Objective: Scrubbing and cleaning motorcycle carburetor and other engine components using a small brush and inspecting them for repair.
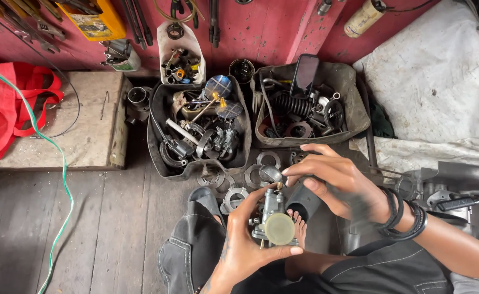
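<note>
Far left, a red bag (11, 106) is lying on a low wooden platform (87, 122), and a green hose (60, 179) is being trailed across the plank floor (109, 218). Next along, a dark tray of metal parts (198, 130) is sitting against the red wall (266, 27), its contents piled too thickly to be told apart. Loose metal rings (234, 197) are scattered on the floor just below it.

At the centre, a small metal carburettor (272, 218) is being held over the person's lap. It is being clamped by the left hand (245, 247), fingers wrapped round its near side, thumb under its round pale cap, which is facing up toward the camera. Its long axis is running roughly away from the person, its narrow brass-tipped end pointing toward the trays. Much of the body is hidden by the fingers.

The right hand (335, 185) is being held just above and right of it, blurred, its fingers curled loosely and apart, fingertips at a rounded metal piece (271, 173); whether that piece is gripped cannot be made out. A black tube (303, 202) is half covered beneath the palm. Black bands (403, 218) are being worn on the wrist.

Further right, a second tray (310, 109) is holding a phone (305, 73) on end, and a white cloth (435, 87) and a grey engine casing (452, 190) are cut off at the edge.
</note>
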